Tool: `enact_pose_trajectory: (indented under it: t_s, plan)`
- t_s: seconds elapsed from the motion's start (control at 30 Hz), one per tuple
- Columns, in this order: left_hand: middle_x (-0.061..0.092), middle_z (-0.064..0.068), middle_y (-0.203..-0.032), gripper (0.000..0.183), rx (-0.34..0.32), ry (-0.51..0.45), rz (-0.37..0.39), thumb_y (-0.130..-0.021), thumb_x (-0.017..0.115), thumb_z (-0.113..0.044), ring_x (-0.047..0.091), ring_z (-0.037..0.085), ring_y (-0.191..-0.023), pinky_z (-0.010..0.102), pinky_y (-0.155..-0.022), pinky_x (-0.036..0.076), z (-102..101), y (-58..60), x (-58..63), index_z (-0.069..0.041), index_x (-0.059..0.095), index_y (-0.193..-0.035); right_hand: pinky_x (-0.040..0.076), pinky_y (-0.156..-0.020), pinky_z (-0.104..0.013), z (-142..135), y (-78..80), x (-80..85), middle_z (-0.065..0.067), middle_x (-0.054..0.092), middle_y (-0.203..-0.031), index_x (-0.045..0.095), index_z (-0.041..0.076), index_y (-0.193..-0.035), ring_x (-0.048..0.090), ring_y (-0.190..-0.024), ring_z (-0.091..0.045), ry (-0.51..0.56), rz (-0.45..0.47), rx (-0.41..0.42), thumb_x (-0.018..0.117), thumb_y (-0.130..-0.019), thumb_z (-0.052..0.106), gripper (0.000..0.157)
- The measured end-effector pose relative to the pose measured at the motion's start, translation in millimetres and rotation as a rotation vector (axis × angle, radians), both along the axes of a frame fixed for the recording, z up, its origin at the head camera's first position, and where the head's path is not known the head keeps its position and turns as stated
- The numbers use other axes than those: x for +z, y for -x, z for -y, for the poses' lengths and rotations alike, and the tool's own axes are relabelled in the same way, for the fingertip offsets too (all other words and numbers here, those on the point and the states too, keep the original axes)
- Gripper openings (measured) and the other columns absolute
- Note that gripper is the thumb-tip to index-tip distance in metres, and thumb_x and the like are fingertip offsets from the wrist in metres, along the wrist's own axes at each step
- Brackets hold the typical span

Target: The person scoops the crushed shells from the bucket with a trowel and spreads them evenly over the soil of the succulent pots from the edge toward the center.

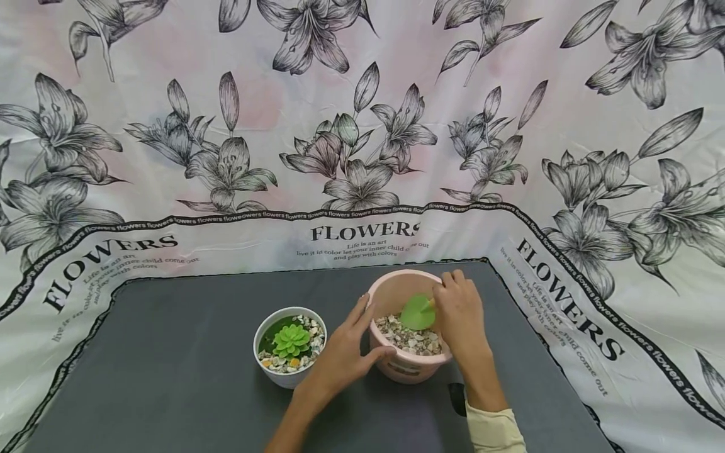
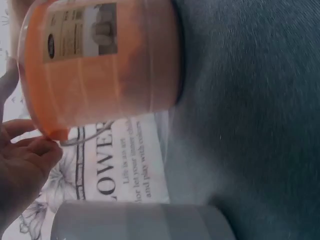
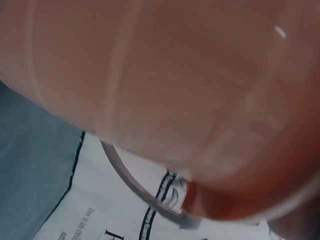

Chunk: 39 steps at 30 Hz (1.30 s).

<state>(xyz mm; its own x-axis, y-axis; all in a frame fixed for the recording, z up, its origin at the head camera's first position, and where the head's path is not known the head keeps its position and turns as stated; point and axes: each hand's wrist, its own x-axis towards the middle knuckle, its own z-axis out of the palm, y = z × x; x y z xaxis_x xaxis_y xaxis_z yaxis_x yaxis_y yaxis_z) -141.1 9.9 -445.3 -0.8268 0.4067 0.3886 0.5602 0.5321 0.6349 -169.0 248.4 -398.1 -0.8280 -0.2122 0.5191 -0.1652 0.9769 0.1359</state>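
A pink bucket [image 1: 406,371] with pebbles [image 1: 416,341] inside stands on the grey table. My left hand [image 1: 342,352] grips its left rim, thumb toward the front and fingers farther back; in the left wrist view the fingers are at the rim by the handle lug [image 2: 61,135]. My right hand [image 1: 461,311], fist at the right rim, holds a small green shovel [image 1: 418,313], its blade over the pebbles and its grip mostly hidden. Left of the bucket is a white pot [image 1: 286,380] with a green succulent [image 1: 291,340] and coloured stones. The bucket's side [image 3: 165,75] fills most of the right wrist view.
A flower-printed cloth [image 1: 362,157] hangs behind the table and along both sides. The grey tabletop [image 1: 170,365] extends left of the white pot. A small black patch [image 1: 456,399] shows beside my right wrist. The bucket's bail handle [image 3: 135,185] hangs along its side.
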Motion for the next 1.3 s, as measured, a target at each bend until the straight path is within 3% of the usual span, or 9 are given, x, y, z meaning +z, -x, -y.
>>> enact_pose_trajectory:
  t_s: [0.27,0.43,0.73,1.03,1.3]
  plan:
    - [0.036,0.019,-0.169,0.081,0.015,0.000,-0.014,-0.089,0.082,-0.042,0.056,0.039,-0.142,0.049,-0.106,0.056,-6,0.3,-2.0,-0.001,0.053,-0.152,0.051,-0.073,-0.045,2,7.2,-11.1,-0.019,0.066,-0.084,0.067,0.001,-0.069,0.051,-0.080,-0.031,0.020,0.055,-0.009,0.083,-0.079,-0.003,0.020]
    - [0.035,0.017,-0.170,0.078,0.018,0.007,-0.024,-0.089,0.081,-0.042,0.059,0.038,-0.139,0.048,-0.105,0.057,-4,-0.4,-2.7,-0.003,0.054,-0.152,0.047,-0.069,-0.044,2,6.6,-12.0,-0.019,0.065,-0.078,0.066,0.002,-0.065,0.046,-0.073,-0.028,0.092,0.062,0.019,0.089,-0.072,-0.004,0.025]
    - [0.033,0.017,-0.171,0.078,-0.002,-0.013,0.020,-0.090,0.080,-0.040,0.056,0.039,-0.142,0.050,-0.108,0.055,-3,1.2,-3.9,-0.008,0.051,-0.155,0.046,-0.075,-0.044,6,2.5,-13.6,-0.013,0.072,-0.081,0.080,0.000,-0.082,0.050,-0.078,-0.028,0.287,0.231,0.032,0.089,-0.077,-0.002,0.011]
    - [0.032,0.017,-0.171,0.076,-0.008,-0.024,0.035,-0.091,0.080,-0.039,0.056,0.040,-0.141,0.051,-0.108,0.055,-4,0.1,-4.4,-0.008,0.052,-0.155,0.047,-0.073,-0.044,1,-7.3,1.2,-0.015,0.077,-0.082,0.081,0.000,-0.080,0.052,-0.076,-0.029,0.417,0.250,-0.030,0.083,-0.078,-0.004,0.006]
    - [0.030,0.014,-0.172,0.080,-0.004,-0.048,0.045,-0.091,0.080,-0.039,0.057,0.039,-0.141,0.051,-0.106,0.056,-4,-0.7,-5.0,-0.008,0.048,-0.157,0.055,-0.083,-0.053,-7,-20.1,18.3,-0.023,0.079,-0.095,0.082,-0.005,-0.091,0.064,-0.090,-0.041,0.599,0.272,-0.102,0.075,-0.088,0.000,0.009]
